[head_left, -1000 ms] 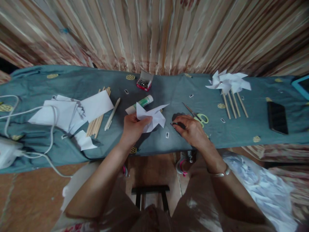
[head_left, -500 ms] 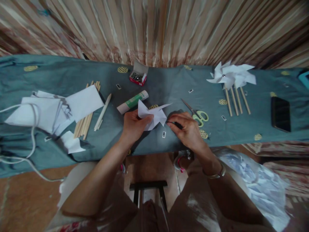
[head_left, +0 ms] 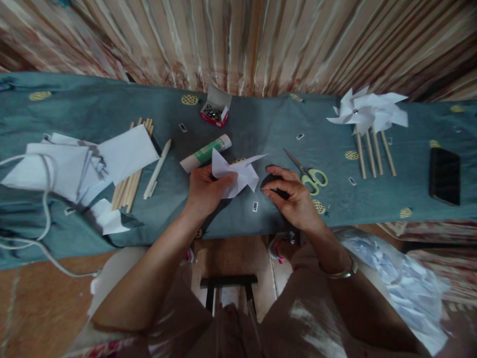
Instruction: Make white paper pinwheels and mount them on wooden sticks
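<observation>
Over the middle of the table, my left hand (head_left: 208,193) pinches a white paper pinwheel (head_left: 244,174), its thumb pressed on the folded centre. Several pointed blades stand out from it. My right hand (head_left: 290,195) is just to the right, apart from the paper, with thumb and index fingertips together; anything between them is too small to make out. Beyond the pinwheel lies a green and white glue stick (head_left: 205,153). Scissors (head_left: 309,178) with light green handles rest beside my right hand. Farther back, a small red box (head_left: 215,110) stands with its lid up, holding metal pins.
To the left are folded white papers (head_left: 59,171), wooden sticks (head_left: 128,191) and a pen (head_left: 158,169). Finished pinwheels (head_left: 367,112) on sticks lie at the right, near a black phone (head_left: 444,175). A white cable (head_left: 47,209) loops over the left end. A plastic bag (head_left: 402,288) of paper scraps sits below.
My right hand has drawn slightly away from the pinwheel's edge, its fingertips still pinched. The left hand keeps its hold on the paper. The view has shifted a little.
</observation>
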Available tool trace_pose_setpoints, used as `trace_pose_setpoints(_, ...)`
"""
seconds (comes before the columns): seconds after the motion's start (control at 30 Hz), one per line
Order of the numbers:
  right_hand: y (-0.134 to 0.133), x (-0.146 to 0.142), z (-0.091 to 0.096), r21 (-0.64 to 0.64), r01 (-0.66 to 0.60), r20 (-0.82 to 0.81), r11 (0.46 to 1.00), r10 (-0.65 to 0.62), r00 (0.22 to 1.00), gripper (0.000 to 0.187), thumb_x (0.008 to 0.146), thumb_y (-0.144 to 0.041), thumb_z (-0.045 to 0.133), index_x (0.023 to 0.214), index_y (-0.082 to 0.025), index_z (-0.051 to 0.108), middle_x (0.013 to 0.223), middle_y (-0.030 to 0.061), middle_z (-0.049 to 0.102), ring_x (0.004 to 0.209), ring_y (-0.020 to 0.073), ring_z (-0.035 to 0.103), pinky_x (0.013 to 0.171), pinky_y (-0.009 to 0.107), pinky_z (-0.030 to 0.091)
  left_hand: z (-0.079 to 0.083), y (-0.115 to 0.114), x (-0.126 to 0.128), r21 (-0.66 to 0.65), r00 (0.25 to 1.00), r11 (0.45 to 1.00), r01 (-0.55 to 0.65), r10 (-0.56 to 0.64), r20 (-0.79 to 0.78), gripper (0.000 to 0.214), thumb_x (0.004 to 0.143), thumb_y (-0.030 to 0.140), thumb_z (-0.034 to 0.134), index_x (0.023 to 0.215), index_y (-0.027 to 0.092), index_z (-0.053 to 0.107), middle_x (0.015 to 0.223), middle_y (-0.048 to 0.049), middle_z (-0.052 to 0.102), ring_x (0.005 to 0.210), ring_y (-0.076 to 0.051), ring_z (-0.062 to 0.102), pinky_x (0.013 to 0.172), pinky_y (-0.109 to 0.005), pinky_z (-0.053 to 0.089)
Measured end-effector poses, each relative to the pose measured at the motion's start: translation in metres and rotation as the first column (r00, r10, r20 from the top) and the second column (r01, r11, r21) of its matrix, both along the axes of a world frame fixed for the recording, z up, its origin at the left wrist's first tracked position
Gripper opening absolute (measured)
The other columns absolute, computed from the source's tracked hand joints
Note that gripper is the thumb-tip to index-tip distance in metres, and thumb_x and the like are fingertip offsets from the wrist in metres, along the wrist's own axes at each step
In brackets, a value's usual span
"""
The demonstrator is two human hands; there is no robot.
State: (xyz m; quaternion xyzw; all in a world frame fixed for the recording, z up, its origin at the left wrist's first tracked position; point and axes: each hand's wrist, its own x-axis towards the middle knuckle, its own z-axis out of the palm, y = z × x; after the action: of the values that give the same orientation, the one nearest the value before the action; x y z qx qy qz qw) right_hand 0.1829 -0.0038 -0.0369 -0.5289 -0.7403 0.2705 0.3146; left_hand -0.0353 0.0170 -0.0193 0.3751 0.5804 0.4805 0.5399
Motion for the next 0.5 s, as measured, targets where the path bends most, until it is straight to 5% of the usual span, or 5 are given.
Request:
trace_pose_setpoints(0.27, -0.002, 0.009, 0.006, 0.064, -0.041, 0.113, 0.997, 0.034, 0.993, 0.013, 0.088, -0.02, 0.064, 0.092, -0.024, 0.076, 0.132, 0.0087, 0.065, 0.126, 0.0284, 0.057, 0.107, 0.052, 0.043, -0.002, 0.0, -0.001, 0.013, 0.998, 1.0, 0.012, -0.011, -0.069, 0.007, 0.061, 0.026, 0.078, 0.061, 0.02, 0.074, 0.063, -0.0012, 0.071, 0.056, -0.014, 0.057, 0.052, -0.024, 0.043)
trace_pose_setpoints(0.5, -0.004, 0.0, 0.019, 0.107, 0.02, 0.12, 0.994, -0.032, 0.992, 0.011, 0.089, -0.024, 0.066, 0.094, -0.023, 0.076, 0.092, 0.0044, 0.078, 0.089, 0.0232, 0.069, 0.087, 0.041, 0.053, 0.001, 0.0, 0.0, -0.005, 0.997, 1.0, 0.017, -0.017, -0.08, 0.005, 0.063, 0.023, 0.077, 0.061, 0.02, 0.074, 0.063, -0.0007, 0.071, 0.057, -0.014, 0.058, 0.053, -0.024, 0.044)
